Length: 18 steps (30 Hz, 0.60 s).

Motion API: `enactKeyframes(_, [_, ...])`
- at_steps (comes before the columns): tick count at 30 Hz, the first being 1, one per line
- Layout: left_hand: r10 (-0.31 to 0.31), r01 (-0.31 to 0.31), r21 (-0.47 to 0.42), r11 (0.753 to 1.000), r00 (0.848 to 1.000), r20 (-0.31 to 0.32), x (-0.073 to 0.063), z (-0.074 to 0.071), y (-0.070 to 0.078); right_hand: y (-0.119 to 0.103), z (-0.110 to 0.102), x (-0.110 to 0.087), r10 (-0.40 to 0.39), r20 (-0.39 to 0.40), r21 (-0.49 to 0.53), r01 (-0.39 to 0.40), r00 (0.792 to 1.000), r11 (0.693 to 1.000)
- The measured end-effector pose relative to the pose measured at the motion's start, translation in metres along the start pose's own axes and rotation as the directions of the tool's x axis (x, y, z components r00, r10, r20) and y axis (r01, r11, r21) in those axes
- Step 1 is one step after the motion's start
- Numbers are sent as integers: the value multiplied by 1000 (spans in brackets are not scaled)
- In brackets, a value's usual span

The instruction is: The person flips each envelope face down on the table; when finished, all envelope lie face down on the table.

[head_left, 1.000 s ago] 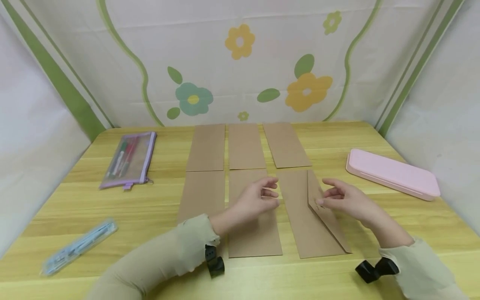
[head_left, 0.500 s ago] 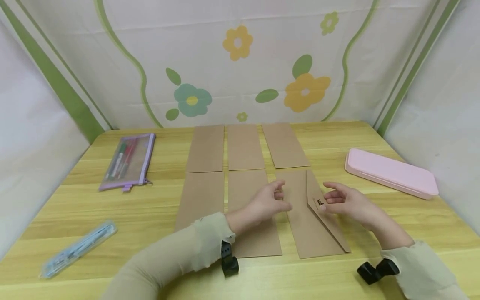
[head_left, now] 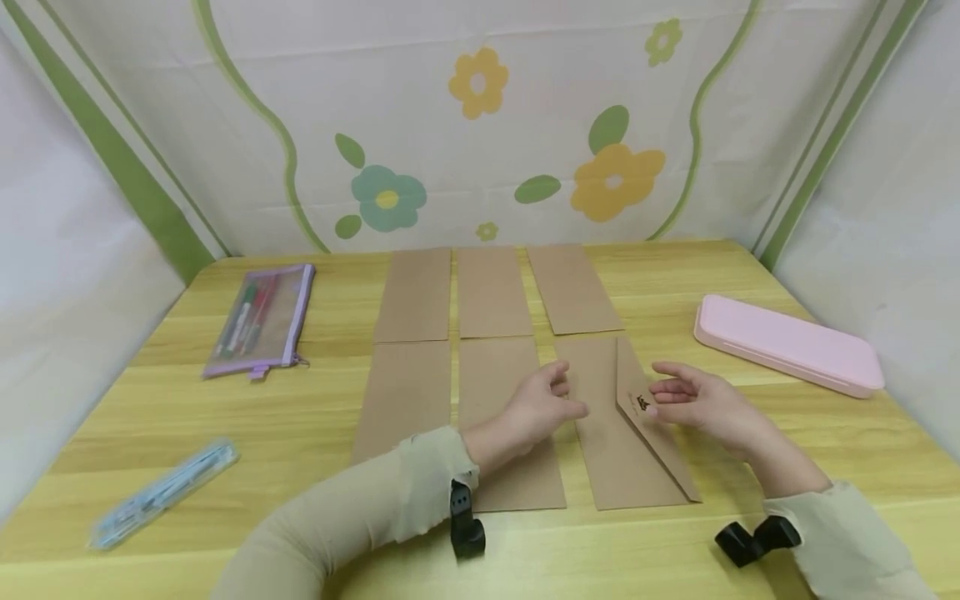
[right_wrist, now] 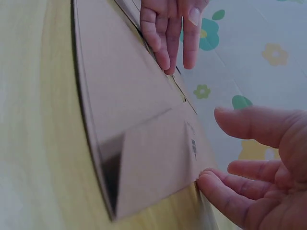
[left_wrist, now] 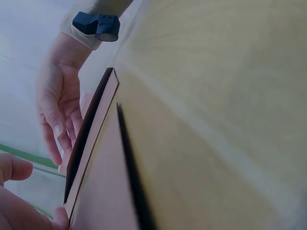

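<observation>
At the right of the front row lies a brown paper envelope (head_left: 618,467), its pointed flap (head_left: 662,446) folded partly over and lifted a little along one edge. A small dark print marks the flap. My right hand (head_left: 708,408) is beside the flap's outer edge, fingers loosely bent and thumb apart from them; in the right wrist view a fingertip (right_wrist: 207,177) meets that edge. My left hand (head_left: 534,408) hovers between this envelope and the middle front envelope (head_left: 491,367), fingers loosely bent and holding nothing. Its palm is hidden in the head view.
Behind are three envelopes (head_left: 495,292) in a row, and another envelope (head_left: 408,383) lies front left. A purple-edged mesh pouch (head_left: 281,312) with pens and a clear pack (head_left: 165,492) of blue sticks are left. A pink case (head_left: 787,342) lies right.
My left hand has moved right, from over the middle front envelope to the left edge of the flapped one. My right hand has shifted slightly away from the flap, uncovering its print.
</observation>
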<state>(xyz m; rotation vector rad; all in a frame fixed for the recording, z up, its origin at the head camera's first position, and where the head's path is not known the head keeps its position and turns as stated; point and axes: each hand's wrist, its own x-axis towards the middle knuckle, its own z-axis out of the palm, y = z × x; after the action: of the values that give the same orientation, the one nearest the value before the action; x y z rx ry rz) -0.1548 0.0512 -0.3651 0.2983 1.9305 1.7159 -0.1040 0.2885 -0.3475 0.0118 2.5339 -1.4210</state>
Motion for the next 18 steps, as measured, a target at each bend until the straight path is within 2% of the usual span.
enactKeyframes(4, [2,-4,-83,997,1000,-20,2,-2,1,0,0,0,-4,-19,-1,4,1000,1000])
enactKeyframes(7, [0,-3,-110,994,1000,-31,3,-3,2,0,0,-1,-4,-18,16,4,1000,1000])
enactKeyframes(16, [3,-7,-137,990,1000,-31,2,-2,-1,1,3,-3,15,-24,0,-15,1000,1000])
enactKeyframes(18, [13,-18,-120,993,999,-37,2,-1,-2,0,5,-3,18,-25,6,-18,1000,1000])
